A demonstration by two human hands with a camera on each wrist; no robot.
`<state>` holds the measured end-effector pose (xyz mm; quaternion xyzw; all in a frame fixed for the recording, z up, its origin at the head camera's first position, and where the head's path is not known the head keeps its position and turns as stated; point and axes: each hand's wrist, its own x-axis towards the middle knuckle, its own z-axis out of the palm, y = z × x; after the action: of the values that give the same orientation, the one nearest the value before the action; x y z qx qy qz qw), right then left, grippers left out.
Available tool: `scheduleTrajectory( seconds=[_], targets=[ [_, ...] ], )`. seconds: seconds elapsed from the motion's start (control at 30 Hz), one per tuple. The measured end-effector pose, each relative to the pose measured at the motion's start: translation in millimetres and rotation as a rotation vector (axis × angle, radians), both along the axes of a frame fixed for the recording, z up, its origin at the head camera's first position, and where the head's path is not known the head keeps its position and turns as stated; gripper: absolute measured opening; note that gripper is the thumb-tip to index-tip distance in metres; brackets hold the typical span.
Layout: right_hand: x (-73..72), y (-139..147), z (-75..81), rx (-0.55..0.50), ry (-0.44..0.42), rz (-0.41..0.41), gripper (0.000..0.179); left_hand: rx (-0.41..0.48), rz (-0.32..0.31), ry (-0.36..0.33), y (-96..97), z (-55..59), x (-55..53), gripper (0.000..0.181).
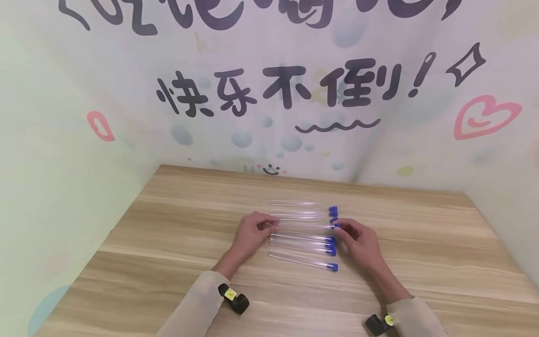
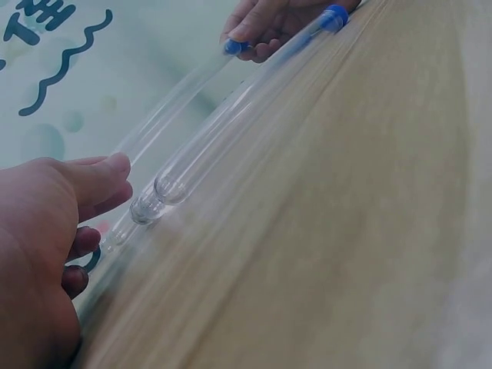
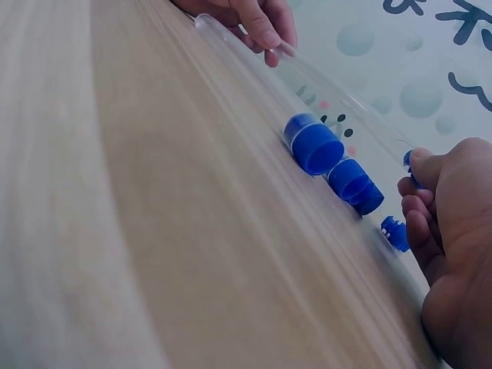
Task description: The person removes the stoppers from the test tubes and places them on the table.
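Observation:
A clear test tube (image 1: 303, 226) is held level between both hands, raised over the table. My left hand (image 1: 249, 234) pinches its rounded end between thumb and fingers. With thumb and fingertips, my right hand (image 1: 363, 243) grips the blue cap (image 2: 235, 47) at the tube's other end. Nearer to me lie several capped test tubes (image 1: 301, 260), their blue caps (image 3: 314, 144) pointing right. Beyond the held tube are several uncapped test tubes (image 1: 294, 203), side by side. Loose blue caps (image 1: 333, 212) sit by their right ends; one small cap (image 3: 395, 233) is close to my right fingers.
The wood-grain table (image 1: 177, 210) runs back to a printed wall cloth (image 1: 236, 154) with dark lettering. Black wrist cameras are strapped at both sleeves (image 1: 193, 304). Bare tabletop stretches to the left and right of the tubes.

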<state>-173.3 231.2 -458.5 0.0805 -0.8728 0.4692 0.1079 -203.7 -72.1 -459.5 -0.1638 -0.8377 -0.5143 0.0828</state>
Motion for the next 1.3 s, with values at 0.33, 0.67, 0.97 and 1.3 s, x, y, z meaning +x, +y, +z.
scheduleTrajectory(
  seconds=[0.33, 0.67, 0.97, 1.3],
  targets=[
    [-1.8, 1.8, -1.0, 0.001, 0.033, -0.075, 0.020, 0.001, 0.069, -0.024, -1.4, 0.1, 0.8, 0.014],
    [-2.9, 1.3, -1.4, 0.057, -0.012, -0.152, 0.026, -0.027, 0.122, -0.051, -1.2, 0.4, -0.5, 0.014],
    [-7.8, 0.9, -2.0, 0.133, 0.013, -0.171, 0.020, -0.036, 0.137, -0.058, -1.7, 1.0, -1.3, 0.015],
    [-7.1, -0.3, -0.8, 0.185, 0.005, -0.160, 0.019, -0.048, 0.107, -0.038, -1.7, -0.8, -2.7, 0.018]
  ],
)
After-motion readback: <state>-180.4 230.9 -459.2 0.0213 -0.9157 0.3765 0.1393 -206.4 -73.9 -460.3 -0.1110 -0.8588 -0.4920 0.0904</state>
